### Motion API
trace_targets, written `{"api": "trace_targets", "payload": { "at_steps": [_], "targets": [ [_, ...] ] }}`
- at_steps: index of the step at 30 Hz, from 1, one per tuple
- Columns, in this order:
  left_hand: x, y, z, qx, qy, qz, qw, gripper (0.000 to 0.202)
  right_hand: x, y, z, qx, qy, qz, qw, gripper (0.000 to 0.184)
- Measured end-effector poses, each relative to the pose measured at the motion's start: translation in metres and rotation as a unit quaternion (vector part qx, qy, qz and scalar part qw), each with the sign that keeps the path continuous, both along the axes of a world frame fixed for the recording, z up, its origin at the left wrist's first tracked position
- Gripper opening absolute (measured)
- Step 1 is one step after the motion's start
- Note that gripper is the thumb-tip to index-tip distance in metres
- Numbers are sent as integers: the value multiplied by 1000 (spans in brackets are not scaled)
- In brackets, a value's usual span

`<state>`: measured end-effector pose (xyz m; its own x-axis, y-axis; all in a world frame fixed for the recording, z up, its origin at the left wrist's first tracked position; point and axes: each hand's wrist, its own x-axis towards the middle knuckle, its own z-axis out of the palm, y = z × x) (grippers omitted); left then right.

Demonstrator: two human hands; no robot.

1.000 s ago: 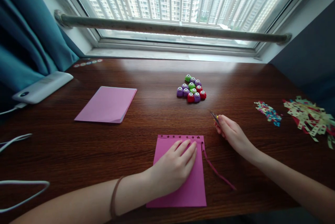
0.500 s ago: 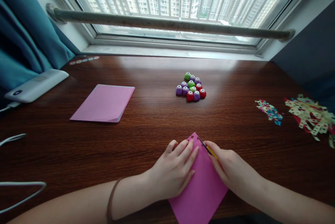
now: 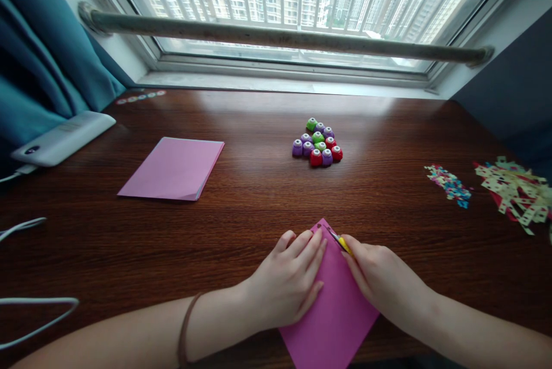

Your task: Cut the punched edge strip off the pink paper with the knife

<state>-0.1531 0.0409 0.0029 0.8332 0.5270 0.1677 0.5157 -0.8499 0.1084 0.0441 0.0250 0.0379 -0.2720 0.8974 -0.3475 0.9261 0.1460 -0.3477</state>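
A magenta sheet of paper [image 3: 334, 306] lies turned cornerwise at the near edge of the wooden desk [image 3: 259, 196]. My left hand [image 3: 288, 277] rests flat on its left part, fingers stretched out. My right hand [image 3: 379, 280] is closed around a small knife with a yellow body [image 3: 340, 241]. The blade tip sits at the sheet's far corner, where small punched holes show.
A cluster of small purple, green and red punches [image 3: 318, 143] stands mid-desk. A stack of pink paper [image 3: 172, 169] lies to the left. Confetti [image 3: 451, 186] and cut paper strips [image 3: 515, 193] are at the right. A white device [image 3: 62, 138] and cables [image 3: 38, 317] are at the left.
The magenta sheet has been rotated from square to cornerwise. My right hand came in from the right with the knife onto the sheet's far corner. The loose cut strip is gone from view.
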Motion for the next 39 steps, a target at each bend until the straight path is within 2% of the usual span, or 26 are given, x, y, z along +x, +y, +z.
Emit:
{"api": "trace_targets", "payload": {
  "at_steps": [6, 11, 16, 20, 29, 39],
  "targets": [
    [-1, -1, 0, -8, 0, -2, 1000, 51, 1, -1, 0, 27, 0, 14, 1000, 30],
    [-1, -1, 0, -18, -1, -4, 1000, 52, -1, 1, 1, -7, -9, 6, 1000, 31],
    [-1, 0, 0, -19, 1, -5, 1000, 52, -4, 5, 4, -65, -52, 11, 996, 36],
    [0, 0, -1, -18, 2, -6, 1000, 51, -5, 6, 5, -77, -94, 22, 992, 41],
    [1, -3, 3, -9, 28, -7, 1000, 50, -4, -2, 2, -25, -157, 53, 986, 47],
    [0, -3, 2, -11, 33, -8, 999, 51, 3, -11, -4, 24, -150, 63, 986, 42]
  ]
}}
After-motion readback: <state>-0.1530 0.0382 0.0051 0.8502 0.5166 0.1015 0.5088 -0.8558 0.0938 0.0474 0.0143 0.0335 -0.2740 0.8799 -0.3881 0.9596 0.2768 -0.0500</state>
